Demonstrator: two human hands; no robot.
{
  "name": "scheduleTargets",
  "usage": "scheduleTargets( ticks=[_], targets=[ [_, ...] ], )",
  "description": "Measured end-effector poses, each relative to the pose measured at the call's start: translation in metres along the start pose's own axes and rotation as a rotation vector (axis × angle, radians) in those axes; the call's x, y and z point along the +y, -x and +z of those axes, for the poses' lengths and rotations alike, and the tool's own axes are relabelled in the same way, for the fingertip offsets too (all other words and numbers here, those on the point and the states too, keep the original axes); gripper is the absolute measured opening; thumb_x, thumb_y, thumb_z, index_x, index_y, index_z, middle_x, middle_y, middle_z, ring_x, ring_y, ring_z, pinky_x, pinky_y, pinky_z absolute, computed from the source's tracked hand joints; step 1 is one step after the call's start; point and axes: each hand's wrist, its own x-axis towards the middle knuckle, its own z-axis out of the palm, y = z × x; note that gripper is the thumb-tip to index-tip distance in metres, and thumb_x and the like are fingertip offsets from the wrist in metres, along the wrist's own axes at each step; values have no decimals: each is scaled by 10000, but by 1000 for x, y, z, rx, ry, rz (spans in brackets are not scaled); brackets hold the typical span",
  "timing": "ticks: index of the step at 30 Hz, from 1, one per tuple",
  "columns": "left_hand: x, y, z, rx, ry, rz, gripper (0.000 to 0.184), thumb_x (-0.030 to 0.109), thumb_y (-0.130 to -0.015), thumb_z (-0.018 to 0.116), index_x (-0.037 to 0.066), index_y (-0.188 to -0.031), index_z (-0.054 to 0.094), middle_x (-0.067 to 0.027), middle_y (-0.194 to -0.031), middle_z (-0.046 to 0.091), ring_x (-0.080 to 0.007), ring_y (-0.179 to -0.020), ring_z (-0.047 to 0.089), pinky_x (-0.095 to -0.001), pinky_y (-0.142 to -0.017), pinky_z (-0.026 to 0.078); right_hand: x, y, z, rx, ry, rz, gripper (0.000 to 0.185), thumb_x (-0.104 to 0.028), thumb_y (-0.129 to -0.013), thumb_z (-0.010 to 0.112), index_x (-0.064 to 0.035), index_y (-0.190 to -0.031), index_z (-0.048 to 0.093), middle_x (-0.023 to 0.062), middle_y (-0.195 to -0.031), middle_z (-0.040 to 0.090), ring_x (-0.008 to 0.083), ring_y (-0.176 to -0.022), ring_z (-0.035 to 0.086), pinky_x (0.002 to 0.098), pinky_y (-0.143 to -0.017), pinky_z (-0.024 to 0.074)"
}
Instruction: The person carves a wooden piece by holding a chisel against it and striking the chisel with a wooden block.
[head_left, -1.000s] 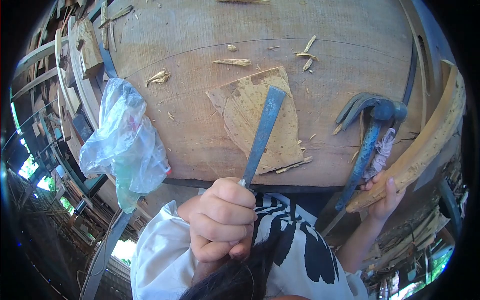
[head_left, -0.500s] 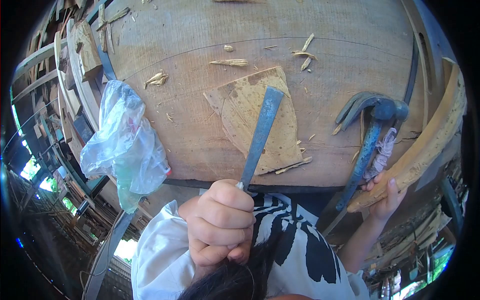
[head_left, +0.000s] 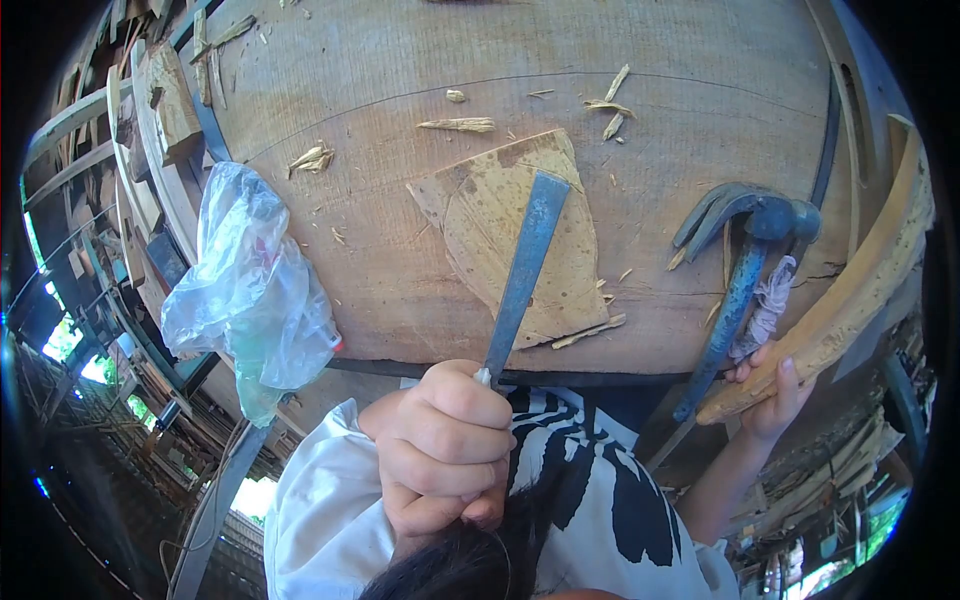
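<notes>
My left hand (head_left: 445,445) is closed in a fist around a chisel (head_left: 527,265), whose handle is hidden by the fingers. Its flat grey blade points away from me, over a thin piece of wood (head_left: 480,225) with a slanted outline. On the right, the fingers of my right hand (head_left: 775,395) wrap round the near end of a long curved wooden piece (head_left: 850,280). Just left of that hand lies a claw hammer (head_left: 745,280) with a worn blue handle. Beside the hammer is another tool's handle wrapped in pale cloth (head_left: 768,305).
A broad wooden work surface (head_left: 370,120) spreads ahead, scattered with wood chips (head_left: 455,125). At its left edge a clear plastic bag (head_left: 250,280) holds a greenish bottle. Wooden offcuts (head_left: 170,105) and frames crowd the far left, and more scraps (head_left: 850,455) lie lower right.
</notes>
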Motion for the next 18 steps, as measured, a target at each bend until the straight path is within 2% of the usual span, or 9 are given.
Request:
scheduleTargets(
  ticks=[12, 18],
  targets=[
    [-6, -2, -12, -148, 106, -29, 282, -21, -876, 630, 41, -710, 410, -69, -619, 530, -174, -469, 507, -319, -393, 420, 1, -1, -3, 5, -4, 5, 391, -185, -882, 552, 88, -1120, 403, 165, -789, 556, 212, -576, 588, 361, -518, 571],
    [5, -7, -8, -37, -16, -187, 265, 18, -892, 611, 51, -727, 406, -54, -591, 516, -166, -439, 483, -310, -382, 400, 1, -1, -2, 13, -8, 16, 392, -180, -883, 550, 89, -1125, 401, 165, -785, 553, 210, -577, 586, 360, -516, 568]
  ],
)
